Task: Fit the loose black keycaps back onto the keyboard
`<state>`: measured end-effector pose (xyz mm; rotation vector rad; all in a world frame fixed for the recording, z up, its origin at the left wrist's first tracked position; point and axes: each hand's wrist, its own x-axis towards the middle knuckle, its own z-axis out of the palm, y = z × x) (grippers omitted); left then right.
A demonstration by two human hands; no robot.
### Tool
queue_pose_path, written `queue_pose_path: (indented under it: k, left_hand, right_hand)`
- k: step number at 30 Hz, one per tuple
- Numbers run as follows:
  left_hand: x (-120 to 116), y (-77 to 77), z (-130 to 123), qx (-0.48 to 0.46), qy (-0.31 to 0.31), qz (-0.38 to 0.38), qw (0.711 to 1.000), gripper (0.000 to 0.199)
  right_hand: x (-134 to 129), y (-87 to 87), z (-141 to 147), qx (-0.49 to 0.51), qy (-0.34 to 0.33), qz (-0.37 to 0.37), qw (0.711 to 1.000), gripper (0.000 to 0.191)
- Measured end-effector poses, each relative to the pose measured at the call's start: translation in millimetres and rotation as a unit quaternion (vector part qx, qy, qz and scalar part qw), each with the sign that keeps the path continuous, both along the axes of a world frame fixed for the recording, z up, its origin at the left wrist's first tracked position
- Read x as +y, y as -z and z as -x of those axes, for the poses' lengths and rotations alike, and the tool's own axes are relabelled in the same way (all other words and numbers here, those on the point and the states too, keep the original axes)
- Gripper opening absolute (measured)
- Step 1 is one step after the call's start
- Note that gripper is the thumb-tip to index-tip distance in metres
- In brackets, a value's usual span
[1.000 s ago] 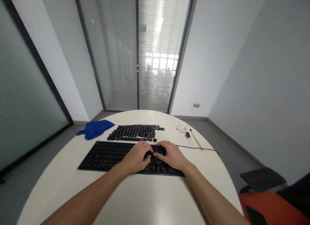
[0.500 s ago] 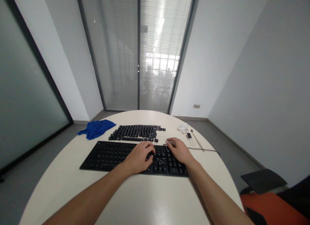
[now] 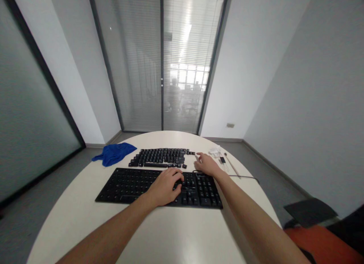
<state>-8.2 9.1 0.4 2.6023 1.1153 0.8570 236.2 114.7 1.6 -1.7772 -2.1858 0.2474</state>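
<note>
The left hand [image 3: 165, 186] curls over the black keyboard [image 3: 127, 183]; whether it grips anything, I cannot tell. Past the keyboard's far edge, the right hand [image 3: 207, 165], its grip equally unclear, nears loose keycaps [image 3: 162, 155], legends too small to read. Beyond the keyboard's left end lies a blue cloth [image 3: 115, 154]; beyond its right, a thin stick [image 3: 233, 166].

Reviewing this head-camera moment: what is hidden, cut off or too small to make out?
Head view:
- Part of the keyboard: hidden under the left hand.
- Markings on the loose keycaps: too small to read.
- Whether the right hand touches a loose keycap: too small to tell.
- The chair: cut off by the right and bottom edges.
</note>
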Motion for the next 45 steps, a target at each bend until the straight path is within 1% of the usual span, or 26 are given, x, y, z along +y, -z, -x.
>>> queue_pose_path:
  k: [3, 5, 7, 10, 14, 17, 22, 27, 29, 31, 34, 37, 40, 45]
  left_hand:
    - [-0.5, -1.9, -0.1, 0.001, 0.002, -0.001, 1.000, 0.020]
    - [-1.1, -3.4, -0.1, 0.002, 0.001, -0.001, 1.000, 0.020]
    - [-1.4, -4.0, 0.0, 0.003, -0.001, 0.000, 1.000, 0.020]
    - [-1.4, -3.3, 0.0, 0.005, -0.003, 0.004, 1.000, 0.020]
    - [-1.4, -3.1, -0.4, 0.004, -0.001, 0.002, 1.000, 0.020]
    - [-2.1, -4.5, -0.3, 0.005, 0.004, 0.005, 1.000, 0.019]
    - [-3.0, -5.8, -0.1, 0.003, 0.014, 0.005, 1.000, 0.019]
    - [-2.3, -4.9, -3.0, 0.007, -0.002, 0.004, 1.000, 0.016]
    - [-2.2, -4.3, -4.4, 0.012, -0.014, 0.001, 1.000, 0.016]
    - [-2.3, -3.7, -5.4, 0.013, -0.023, -0.002, 1.000, 0.017]
    - [-2.9, -3.7, -6.1, 0.013, -0.029, -0.003, 0.999, 0.017]
    - [-3.7, -4.7, -6.4, 0.014, -0.032, -0.001, 0.999, 0.017]
    - [-4.3, -5.9, -6.5, 0.015, -0.035, 0.001, 0.999, 0.017]
    - [-4.6, -6.4, -5.9, 0.016, -0.030, 0.003, 0.999, 0.016]
  right_hand:
    - [11.4, -1.0, 5.8, -0.025, 0.013, -0.001, 1.000, 0.063]
    - [16.5, -0.6, 9.4, -0.036, 0.021, -0.003, 0.999, 0.063]
    - [19.3, 0.4, 11.4, -0.042, 0.027, -0.008, 0.999, 0.058]
    - [18.5, 1.6, 10.4, -0.046, 0.028, -0.017, 0.998, 0.045]
    - [9.8, 1.3, 4.8, -0.049, 0.012, -0.026, 0.998, 0.031]
    - [1.7, -0.4, 1.2, -0.052, 0.007, -0.021, 0.998, 0.025]
    - [-12.9, -6.2, -4.6, -0.052, 0.014, -0.008, 0.999, 0.024]
    - [-36.5, -13.4, -8.9, -0.037, 0.031, -0.008, 0.999, 0.029]
    - [-47.6, -15.7, -9.1, -0.019, 0.006, -0.005, 1.000, 0.028]
    - [-57.8, -18.1, -9.0, 0.059, -0.060, 0.009, 0.996, 0.027]
    - [-69.6, -21.6, -9.3, 0.156, -0.139, 0.030, 0.977, 0.028]
    - [-75.9, -24.0, -9.6, 0.176, -0.204, 0.050, 0.962, 0.026]
    - [-78.1, -24.9, -9.3, 0.168, -0.227, 0.056, 0.958, 0.025]
    - [-80.9, -27.1, -8.1, 0.150, -0.232, 0.057, 0.959, 0.023]
